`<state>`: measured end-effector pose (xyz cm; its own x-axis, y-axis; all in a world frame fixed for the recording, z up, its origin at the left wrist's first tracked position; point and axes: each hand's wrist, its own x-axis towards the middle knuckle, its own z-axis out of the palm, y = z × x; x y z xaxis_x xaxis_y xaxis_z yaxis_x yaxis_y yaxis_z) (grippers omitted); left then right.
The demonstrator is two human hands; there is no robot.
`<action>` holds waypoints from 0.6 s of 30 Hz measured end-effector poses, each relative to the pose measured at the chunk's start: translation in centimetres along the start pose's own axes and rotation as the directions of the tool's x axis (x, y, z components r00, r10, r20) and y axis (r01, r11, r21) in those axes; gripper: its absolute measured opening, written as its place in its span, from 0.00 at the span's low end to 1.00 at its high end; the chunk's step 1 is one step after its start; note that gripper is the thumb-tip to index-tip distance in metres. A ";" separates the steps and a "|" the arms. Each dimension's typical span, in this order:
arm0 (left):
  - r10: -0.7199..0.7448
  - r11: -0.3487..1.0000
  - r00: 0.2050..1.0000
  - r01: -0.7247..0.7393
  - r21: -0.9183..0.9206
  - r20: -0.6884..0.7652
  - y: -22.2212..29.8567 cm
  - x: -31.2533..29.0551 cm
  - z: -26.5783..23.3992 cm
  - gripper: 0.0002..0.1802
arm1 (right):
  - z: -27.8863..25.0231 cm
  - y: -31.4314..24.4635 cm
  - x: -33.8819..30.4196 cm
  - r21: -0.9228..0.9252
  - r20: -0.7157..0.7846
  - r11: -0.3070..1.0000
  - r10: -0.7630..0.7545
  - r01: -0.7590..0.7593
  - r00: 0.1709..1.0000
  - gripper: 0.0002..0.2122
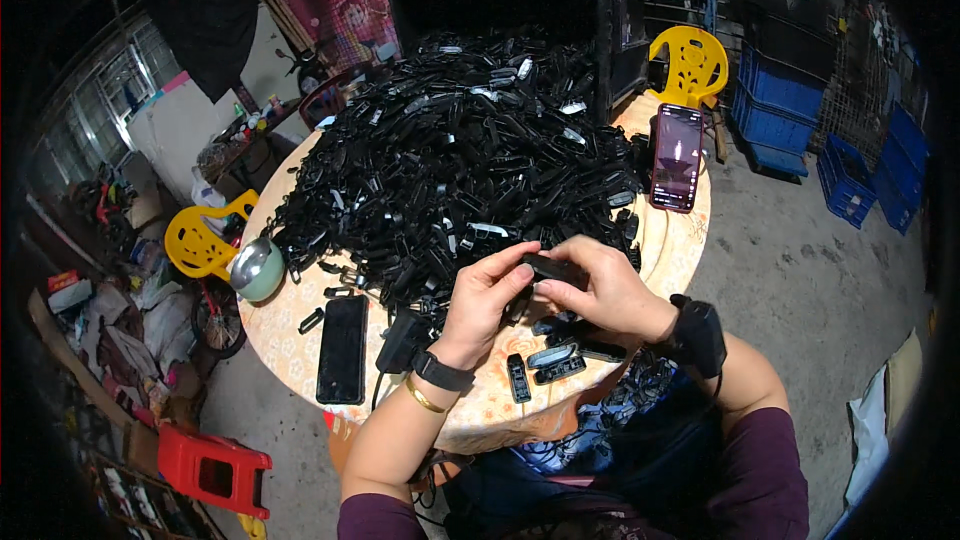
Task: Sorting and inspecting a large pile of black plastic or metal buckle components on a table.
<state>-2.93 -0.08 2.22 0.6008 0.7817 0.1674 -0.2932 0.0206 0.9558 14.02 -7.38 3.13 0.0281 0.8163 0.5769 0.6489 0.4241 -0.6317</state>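
Observation:
Both my hands are at the near edge of a big heap of small black plastic parts [450,160]. Between them is a long, narrow black plastic piece [545,266]. My left hand [482,302] pinches its left end between thumb and fingers. Curled around the right end is my right hand [612,292], its thumb pressed against the piece. Fingers hide much of it, so its exact kind does not show. Just below my right hand, several similar black pieces [518,378] lie at the table's near edge, one with a pale grey face [551,356].
The heap covers much of a round table with a patterned cloth [275,325]. A dark phone [342,350] lies left; a lit phone [677,158] stands right. A round, shiny green-and-silver object [257,270] sits at the left rim. Yellow chairs [690,66], a red stool [213,470] and blue crates [775,105] surround it.

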 end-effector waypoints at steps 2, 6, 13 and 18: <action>0.034 0.998 0.997 -0.038 0.056 0.075 0.1 0.0 -0.2 0.16 | 0.2 0.8 0.0 0.205 0.129 0.978 0.016 -0.042 0.992 0.15; 0.130 0.977 0.988 -0.142 0.158 0.085 0.5 -0.5 -0.2 0.14 | 0.2 0.6 0.0 0.057 0.075 0.994 -0.095 0.091 0.993 0.14; 0.050 0.930 0.991 -0.091 0.355 0.121 0.2 0.3 -0.6 0.18 | 0.3 2.2 -0.2 -0.007 0.135 0.997 -0.070 0.072 0.988 0.15; 0.176 0.901 0.984 -0.148 0.408 -0.033 0.6 0.9 -1.5 0.22 | -0.8 2.3 -0.1 -0.196 0.356 0.978 -0.004 0.078 0.935 0.15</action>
<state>-3.64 1.58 2.64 0.5145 0.7934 0.3252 -0.0494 -0.3512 0.9350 16.12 -6.79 2.03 -0.2467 0.9009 0.3571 0.7853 0.4018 -0.4711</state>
